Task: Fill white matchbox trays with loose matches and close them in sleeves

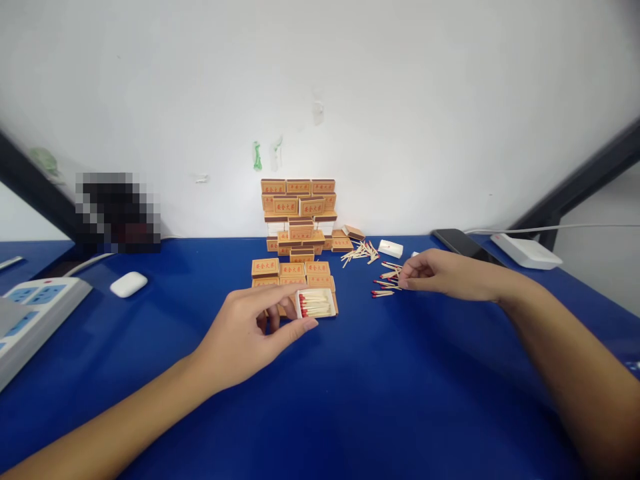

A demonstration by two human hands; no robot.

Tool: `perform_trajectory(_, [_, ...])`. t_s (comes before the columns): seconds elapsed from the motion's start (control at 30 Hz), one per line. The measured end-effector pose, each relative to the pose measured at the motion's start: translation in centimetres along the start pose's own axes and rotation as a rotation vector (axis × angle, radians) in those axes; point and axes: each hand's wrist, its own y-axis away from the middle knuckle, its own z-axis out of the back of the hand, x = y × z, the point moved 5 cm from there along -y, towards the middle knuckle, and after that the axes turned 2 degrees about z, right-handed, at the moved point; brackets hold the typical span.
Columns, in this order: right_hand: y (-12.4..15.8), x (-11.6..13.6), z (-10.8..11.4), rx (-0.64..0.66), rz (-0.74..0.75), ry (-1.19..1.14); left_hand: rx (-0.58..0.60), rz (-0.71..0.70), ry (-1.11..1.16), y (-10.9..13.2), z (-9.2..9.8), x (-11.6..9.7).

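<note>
Blue desk (pixel 350 400), white wall (pixel 400 100), and the left hand (pixel 249 327) has the match tray (pixel 331 293) pinched mid-frame, probably so it won't slide, while the right hand (pixel 431 272) curls at loose matches (pixel 384 293) right of center, can't tell if gripping any.

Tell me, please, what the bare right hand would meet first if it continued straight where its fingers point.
Most likely the loose, red-tipped wooden matches on the flat blue tabletop, just ahead of the right hand; whether it touches them is unclear.
</note>
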Motion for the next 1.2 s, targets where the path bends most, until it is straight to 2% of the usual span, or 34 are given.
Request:
perform_trajectory(0.27, [0.2, 0.9, -0.5, 0.019, 0.037, 0.133, 0.005, 0.018, -0.001, 0.1, 0.1, -0.1])
perform_trajectory(0.7, [-0.3, -0.1, -0.6, -0.04, 0.008, 0.173, 0.01, 0.012, 0.002, 0.1, 0.0, 0.2])
perform_trajectory(1.2, [-0.4, 1.7, -1.3, -0.075, 0.137, 0.205, 0.0, 0.006, -0.001, 0.0, 0.0, 0.1])
